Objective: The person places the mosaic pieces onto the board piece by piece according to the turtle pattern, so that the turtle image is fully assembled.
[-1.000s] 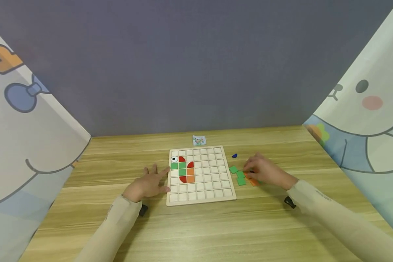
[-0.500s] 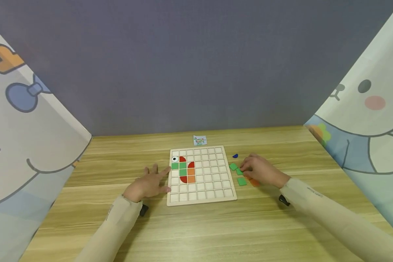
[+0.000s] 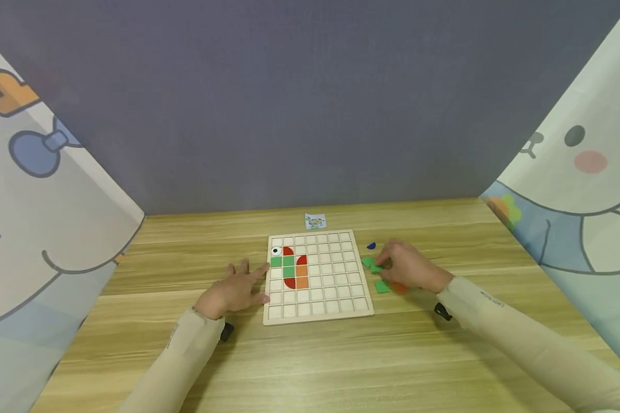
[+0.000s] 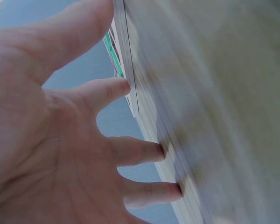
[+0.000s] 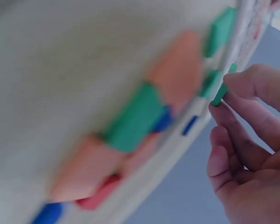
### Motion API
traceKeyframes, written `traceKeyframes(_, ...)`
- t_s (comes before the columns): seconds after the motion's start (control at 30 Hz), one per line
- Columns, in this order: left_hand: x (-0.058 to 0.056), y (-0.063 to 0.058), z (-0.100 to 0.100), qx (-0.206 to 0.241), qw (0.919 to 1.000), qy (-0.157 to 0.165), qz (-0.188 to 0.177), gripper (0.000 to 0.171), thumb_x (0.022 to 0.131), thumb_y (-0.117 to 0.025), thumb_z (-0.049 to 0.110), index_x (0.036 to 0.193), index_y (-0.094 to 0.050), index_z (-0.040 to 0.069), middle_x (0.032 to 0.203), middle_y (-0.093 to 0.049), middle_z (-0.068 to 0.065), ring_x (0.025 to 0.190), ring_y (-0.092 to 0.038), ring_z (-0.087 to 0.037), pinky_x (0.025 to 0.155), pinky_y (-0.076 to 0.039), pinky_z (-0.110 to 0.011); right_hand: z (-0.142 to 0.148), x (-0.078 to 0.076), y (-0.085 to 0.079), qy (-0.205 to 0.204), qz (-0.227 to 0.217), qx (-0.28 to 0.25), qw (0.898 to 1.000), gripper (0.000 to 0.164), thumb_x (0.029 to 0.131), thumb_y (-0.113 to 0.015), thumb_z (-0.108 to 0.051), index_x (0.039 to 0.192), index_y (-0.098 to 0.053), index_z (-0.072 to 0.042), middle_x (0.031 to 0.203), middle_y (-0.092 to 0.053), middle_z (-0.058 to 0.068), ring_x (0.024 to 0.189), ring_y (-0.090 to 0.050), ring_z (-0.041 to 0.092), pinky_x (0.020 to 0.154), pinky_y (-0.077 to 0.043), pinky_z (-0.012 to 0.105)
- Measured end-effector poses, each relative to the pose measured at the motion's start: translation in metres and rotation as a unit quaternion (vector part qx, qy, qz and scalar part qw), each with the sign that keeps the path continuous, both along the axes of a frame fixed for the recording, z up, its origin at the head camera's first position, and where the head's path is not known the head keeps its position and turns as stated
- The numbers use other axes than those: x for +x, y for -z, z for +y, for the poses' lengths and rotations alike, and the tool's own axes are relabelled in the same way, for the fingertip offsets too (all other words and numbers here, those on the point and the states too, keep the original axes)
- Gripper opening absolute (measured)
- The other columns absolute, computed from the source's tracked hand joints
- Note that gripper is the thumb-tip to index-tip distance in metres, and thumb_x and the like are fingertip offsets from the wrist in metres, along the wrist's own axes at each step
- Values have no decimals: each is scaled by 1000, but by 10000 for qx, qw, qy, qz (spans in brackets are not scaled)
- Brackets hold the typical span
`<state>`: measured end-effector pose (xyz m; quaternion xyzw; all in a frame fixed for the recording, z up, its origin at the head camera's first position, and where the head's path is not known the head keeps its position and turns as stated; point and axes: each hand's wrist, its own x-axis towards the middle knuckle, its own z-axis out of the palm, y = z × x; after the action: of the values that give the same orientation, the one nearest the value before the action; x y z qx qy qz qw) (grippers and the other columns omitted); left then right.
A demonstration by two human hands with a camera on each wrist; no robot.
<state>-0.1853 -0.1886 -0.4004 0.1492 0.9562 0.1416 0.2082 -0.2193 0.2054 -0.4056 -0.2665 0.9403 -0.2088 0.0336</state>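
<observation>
A square wooden grid board [image 3: 336,291] lies on the table. At its left side sit a white eye piece [image 3: 276,250], red rounded pieces [image 3: 288,250], green squares [image 3: 288,271] and orange squares [image 3: 302,282]. My left hand [image 3: 232,291] is spread flat, with thumb and index fingertip at the board's left edge. Just right of the board, my right hand [image 3: 410,268] pinches a green square tile [image 5: 220,93] between thumb and fingers. That tile is tilted on edge in the right wrist view. Another green tile [image 3: 368,261] lies close beside it.
Behind the board lies a small picture card [image 3: 315,221]. A blue half-round piece [image 3: 371,245], a loose green tile [image 3: 381,286] and orange tiles [image 3: 400,288] lie around my right hand. A grey panel [image 3: 310,115] stands at the table's back, with cartoon-printed cloth on both sides.
My right hand has shifted left from the orange tiles to the green ones and now pinches one. My left hand and the pieces on the board have stayed put.
</observation>
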Motion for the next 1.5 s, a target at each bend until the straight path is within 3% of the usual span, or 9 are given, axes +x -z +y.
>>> traceKeyframes(0.23,-1,-1,0,-12,10000,-43,-29,79,88,-62,45,152,-21,23,150,-4,-34,129,-5,-62,83,-24,-78,-43,-13,-10,-692,337,-210,9968,12,78,-77,-10,90,-76,-11,91,-63,-3,83,-52,17,70,-47,31)
traceKeyframes(0.33,-1,0,0,-28,10000,-29,-14,79,88,-62,45,152,-22,23,149,-5,-35,129,-6,-62,82,-27,-78,-64,-21,-10,-983,301,-250,9944,12,79,-76,-8,91,-76,-9,91,-63,-3,87,-54,17,88,-45,35)
traceKeyframes(0.47,-1,-1,1,-65,10000,-14,-3,78,89,-62,44,152,-22,23,149,-6,-35,129,-6,-62,82,-27,-78,-86,-30,-7,-1132,111,-292,9931,13,79,-77,-7,92,-76,-8,91,-63,-3,88,-53,14,95,-41,36)
traceKeyframes(0.67,-2,0,2,-116,9999,-3,19,78,89,-62,44,152,-22,23,149,-6,-34,129,-7,-62,82,-27,-78,-106,-44,0,-1243,-3,-283,9918,12,81,-74,-6,94,-76,-7,89,-64,-3,84,-50,11,80,-45,30)
traceKeyframes(0.8,-3,1,1,-114,9999,-4,30,79,88,-62,45,152,-22,23,149,-7,-34,129,-7,-62,82,-27,-78,-114,-49,2,-1253,-70,-275,9917,11,82,-72,-4,92,-76,-7,87,-65,-4,83,-51,10,81,-44,29)
traceKeyframes(0.93,-3,1,1,-118,9999,11,31,79,88,-62,46,152,-22,23,149,-7,-34,129,-8,-62,82,-27,-78,-119,-51,3,-1231,-131,-140,9922,10,82,-73,-5,91,-76,-8,86,-63,-5,82,-51,10,95,-39,31)
traceKeyframes(1.17,-3,0,2,-137,9999,-1,25,78,88,-62,45,152,-22,22,149,-7,-34,129,-8,-62,81,-27,-78,-121,-49,-1,-1200,-376,-75,9920,12,83,-73,-5,94,-75,-6,88,-61,-4,86,-50,12,82,-45,28)
traceKeyframes(1.33,-2,-1,2,-110,9999,4,-11,78,89,-62,44,152,-22,22,149,-7,-35,129,-7,-62,81,-28,-78,-116,-47,-1,-1391,-221,-96,9900,13,84,-71,-5,97,-75,-6,93,-61,-2,89,-52,14,100,-36,35)
traceKeyframes(1.5,-1,-1,2,-100,9999,11,-13,78,89,-62,44,152,-22,22,149,-6,-35,129,-7,-62,82,-28,-78,-100,-45,-5,-1245,-111,-176,9920,16,86,-70,-8,102,-74,-7,100,-60,-2,95,-51,15,97,-39,37)
